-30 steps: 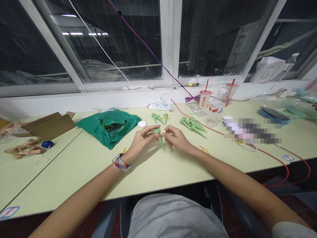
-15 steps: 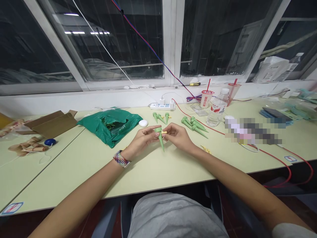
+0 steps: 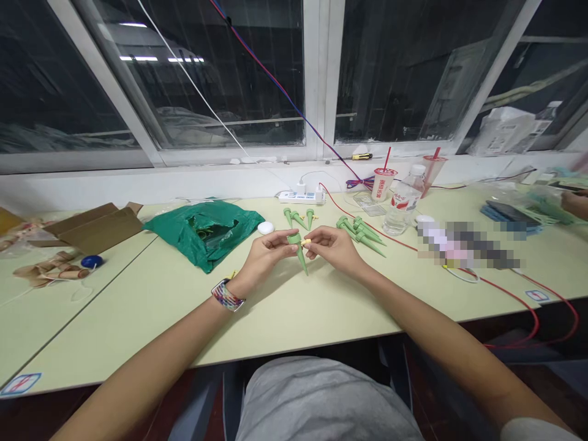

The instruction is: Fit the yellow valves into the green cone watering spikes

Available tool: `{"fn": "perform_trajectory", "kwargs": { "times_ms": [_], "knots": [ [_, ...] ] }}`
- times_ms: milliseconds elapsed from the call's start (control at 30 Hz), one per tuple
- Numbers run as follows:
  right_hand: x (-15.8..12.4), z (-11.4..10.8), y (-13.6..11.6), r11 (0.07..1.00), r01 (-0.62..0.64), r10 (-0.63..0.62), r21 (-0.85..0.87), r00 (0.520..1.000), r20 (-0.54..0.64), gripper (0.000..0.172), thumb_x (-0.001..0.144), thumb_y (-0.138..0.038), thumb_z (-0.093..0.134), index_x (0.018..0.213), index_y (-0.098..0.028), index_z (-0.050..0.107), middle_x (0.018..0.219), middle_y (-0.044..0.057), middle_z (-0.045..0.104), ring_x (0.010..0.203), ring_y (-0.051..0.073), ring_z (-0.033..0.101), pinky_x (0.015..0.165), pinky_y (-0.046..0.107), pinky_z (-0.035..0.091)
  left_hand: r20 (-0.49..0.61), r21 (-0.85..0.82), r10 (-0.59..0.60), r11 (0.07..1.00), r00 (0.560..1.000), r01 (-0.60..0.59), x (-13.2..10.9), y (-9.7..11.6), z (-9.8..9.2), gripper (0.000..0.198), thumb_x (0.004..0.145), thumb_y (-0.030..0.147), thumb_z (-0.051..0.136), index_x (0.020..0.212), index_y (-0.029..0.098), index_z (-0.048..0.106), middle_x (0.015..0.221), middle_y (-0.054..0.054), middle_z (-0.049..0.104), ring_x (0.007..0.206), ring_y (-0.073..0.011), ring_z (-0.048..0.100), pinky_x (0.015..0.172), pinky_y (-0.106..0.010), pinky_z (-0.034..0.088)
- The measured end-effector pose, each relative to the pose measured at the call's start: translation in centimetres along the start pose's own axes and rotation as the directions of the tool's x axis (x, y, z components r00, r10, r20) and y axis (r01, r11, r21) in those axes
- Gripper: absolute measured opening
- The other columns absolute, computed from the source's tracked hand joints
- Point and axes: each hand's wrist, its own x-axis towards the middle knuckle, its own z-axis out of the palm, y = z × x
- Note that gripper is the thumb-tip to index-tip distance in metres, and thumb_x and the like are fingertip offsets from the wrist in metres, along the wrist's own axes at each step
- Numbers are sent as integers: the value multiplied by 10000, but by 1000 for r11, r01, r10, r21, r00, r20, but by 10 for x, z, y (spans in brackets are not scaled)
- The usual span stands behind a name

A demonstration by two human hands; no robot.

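My left hand (image 3: 270, 256) is closed on a green plant watering spike (image 3: 302, 260), gripping it near its wide cap with the tip pointing down. From the other side, my right hand (image 3: 331, 250) pinches a small yellow valve (image 3: 305, 242) at the spike's side, just below the cap. How far the valve sits in the spike cannot be made out. Behind my hands lie a few more green spikes (image 3: 297, 218), one of them with a yellow valve. A further group of spikes (image 3: 361, 233) lies beyond my right hand.
A torn green plastic bag (image 3: 229, 223) and a white round object (image 3: 266, 228) lie left of centre. To the right stand a water bottle (image 3: 404, 202) and a drink cup (image 3: 382, 184). A red cable (image 3: 390, 237) crosses the table. Another person's hand (image 3: 574, 203) shows at the right edge.
The spike has tilted slightly, its tip shifting up and right. My right forearm has shifted, and the loose yellow pieces beside it no longer show. Another person's hand has appeared at the right edge.
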Motion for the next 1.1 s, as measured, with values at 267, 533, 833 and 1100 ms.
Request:
{"fn": "perform_trajectory", "kwargs": {
  "times_ms": [267, 533, 833, 1100],
  "knots": [
    [-2, -1, 7, 1000, -12, 13, -18, 1000, 15, 395, 739, -487, 878, 898, -147, 756, 712, 56, 765, 653, 211, 763, 663, 332, 642, -10, 26, -26, 999, 1000, 27, -1, 1, 0, 459, 688, 303, 925, 1127, 210, 828, 710, 9, 609, 716, -143, 599, 787, -335, 585],
    [-3, 0, 3, 999, -31, 31, 8, 999, 33, 424, 697, -495, 901, 883, -142, 758, 663, 47, 755, 589, 195, 740, 603, 308, 621, 30, -76, -54, 996, 998, 56, 0, -6, -1, 441, 682, 286, 941, 1096, 203, 815, 767, -2, 633, 755, -152, 642, 780, -329, 604],
    [-3, 6, 2, 998, -23, 22, 57, 1000, 13, 386, 721, -465, 885, 884, -157, 722, 703, 32, 744, 626, 192, 742, 633, 323, 634, 53, -130, -65, 989, 996, 71, 3, -4, -3, 432, 715, 301, 922, 1119, 206, 803, 736, 12, 588, 721, -132, 610, 743, -295, 591],
    [-8, 12, 19, 984, -176, 171, 40, 980, 100, 548, 722, -293, 843, 1185, -217, 560, 758, -18, 753, 622, 154, 673, 590, 273, 567, 22, -76, -57, 995, 998, 59, 3, -4, -5, 500, 784, 348, 872, 1249, 209, 750, 796, -3, 621, 776, -147, 635, 797, -321, 607]
  ]
}}
